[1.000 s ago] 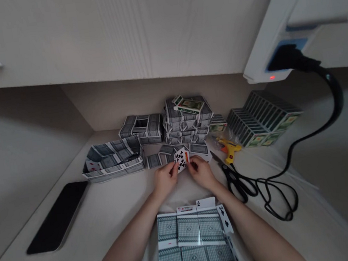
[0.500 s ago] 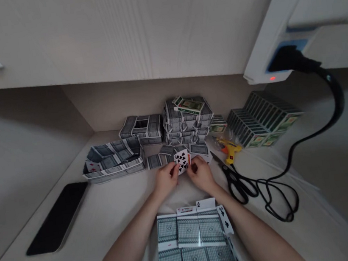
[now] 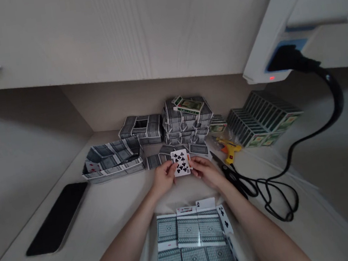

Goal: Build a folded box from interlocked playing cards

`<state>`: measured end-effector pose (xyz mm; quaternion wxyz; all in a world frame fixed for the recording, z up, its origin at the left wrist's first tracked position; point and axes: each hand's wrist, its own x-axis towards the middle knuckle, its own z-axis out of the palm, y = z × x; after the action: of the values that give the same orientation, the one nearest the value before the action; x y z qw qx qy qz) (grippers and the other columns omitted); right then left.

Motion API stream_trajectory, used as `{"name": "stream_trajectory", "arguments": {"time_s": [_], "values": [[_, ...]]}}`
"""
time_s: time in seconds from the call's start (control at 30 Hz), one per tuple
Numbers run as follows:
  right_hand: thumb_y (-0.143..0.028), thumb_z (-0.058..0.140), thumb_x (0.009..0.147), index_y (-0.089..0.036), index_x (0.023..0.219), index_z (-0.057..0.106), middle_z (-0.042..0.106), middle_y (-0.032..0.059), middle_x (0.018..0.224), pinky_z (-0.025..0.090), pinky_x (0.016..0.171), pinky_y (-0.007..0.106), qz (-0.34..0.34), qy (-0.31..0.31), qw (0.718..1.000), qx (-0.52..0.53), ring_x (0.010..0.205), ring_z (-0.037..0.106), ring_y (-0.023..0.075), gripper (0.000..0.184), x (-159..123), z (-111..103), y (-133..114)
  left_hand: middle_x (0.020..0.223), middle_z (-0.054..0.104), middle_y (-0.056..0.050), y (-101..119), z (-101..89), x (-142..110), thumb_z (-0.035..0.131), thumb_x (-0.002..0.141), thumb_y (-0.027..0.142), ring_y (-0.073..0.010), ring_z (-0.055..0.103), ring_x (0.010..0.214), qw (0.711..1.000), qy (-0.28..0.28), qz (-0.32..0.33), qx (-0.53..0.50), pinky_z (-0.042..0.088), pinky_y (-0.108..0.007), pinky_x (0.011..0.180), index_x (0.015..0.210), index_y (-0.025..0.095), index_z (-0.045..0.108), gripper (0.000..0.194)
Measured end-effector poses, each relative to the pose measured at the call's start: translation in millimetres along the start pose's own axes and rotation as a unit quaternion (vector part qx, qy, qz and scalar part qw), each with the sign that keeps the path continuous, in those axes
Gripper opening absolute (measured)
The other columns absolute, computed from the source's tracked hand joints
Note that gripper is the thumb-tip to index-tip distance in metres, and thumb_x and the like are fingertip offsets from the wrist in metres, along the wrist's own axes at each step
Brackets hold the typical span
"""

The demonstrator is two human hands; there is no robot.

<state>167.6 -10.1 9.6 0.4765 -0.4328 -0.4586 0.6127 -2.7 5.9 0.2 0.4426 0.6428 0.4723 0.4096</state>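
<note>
A ten of clubs playing card [image 3: 181, 162] faces me between my two hands. My left hand [image 3: 164, 176] pinches its left edge with thumb and fingers. On the opposite side my right hand [image 3: 204, 170] is closed on the right edge, where a strip of another card with red and orange print shows behind. Loose face-down cards [image 3: 198, 149] lie just beyond the hands. Nearer to me, between my forearms, is a panel of joined playing cards [image 3: 194, 258], mostly backs up, with a few faces along its top and right edges.
An open card-built tray [image 3: 118, 171] and a black phone [image 3: 57, 218] are on the left. Card-built boxes [image 3: 187, 118] stand behind. Right of my hands lie scissors [image 3: 236, 180], a yellow glue gun [image 3: 229, 149], its black cord [image 3: 292, 149] and rows of card packs [image 3: 264, 118].
The card has turned from a slant to upright and squarely facing me. My right hand has shifted slightly right, its forearm now covering part of the scissors' handles.
</note>
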Motion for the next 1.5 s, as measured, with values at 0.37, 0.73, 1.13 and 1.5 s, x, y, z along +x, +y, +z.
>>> {"name": "stream_trajectory", "arguments": {"time_s": [0.37,0.73,1.13,1.5], "values": [[-0.035,0.077,0.044,-0.017,0.056,0.049,0.047,-0.0076,0.047,0.019,0.040,0.021,0.061,0.057,0.996,-0.017,0.038,0.033,0.0048,0.035,5,6,0,0.036,0.037,0.007,1,-1.2,-2,0.048,0.075,0.045,-0.0084,0.039,0.034,0.999,-0.048,0.010,0.005,0.025,-0.019,0.037,0.051,0.018,0.040,0.037],[-0.038,0.075,0.042,-0.018,0.051,0.048,0.046,-0.0073,0.044,0.023,0.040,0.021,0.044,0.099,0.992,-0.070,0.038,0.033,0.0052,0.035,2,17,-4,0.055,0.048,0.002,6,-4.3,-2,0.051,0.075,0.042,-0.0097,0.045,0.057,0.996,0.016,0.083,0.013,0.034,-0.020,0.052,0.055,0.014,0.053,0.035],[-0.030,0.071,0.047,-0.018,0.050,0.056,0.054,-0.0036,0.049,0.037,0.049,0.022,-0.031,0.090,0.987,-0.131,0.046,0.045,0.0094,0.020,6,20,15,0.064,0.058,0.002,7,12.5,2,0.075,0.049,0.037,-0.0094,0.049,0.057,0.989,0.026,-0.038,-0.138,0.038,-0.019,0.052,0.074,0.014,0.055,0.039],[-0.037,0.070,0.053,-0.016,0.055,0.061,0.052,-0.0048,0.046,0.031,0.040,0.020,-0.008,0.030,0.988,-0.151,0.040,0.039,0.0069,0.023,4,19,13,0.062,0.061,-0.001,16,12.1,0,0.078,0.043,0.034,-0.0095,0.051,0.052,0.971,0.023,-0.118,-0.208,0.038,-0.019,0.046,0.067,0.012,0.060,0.038]]}}
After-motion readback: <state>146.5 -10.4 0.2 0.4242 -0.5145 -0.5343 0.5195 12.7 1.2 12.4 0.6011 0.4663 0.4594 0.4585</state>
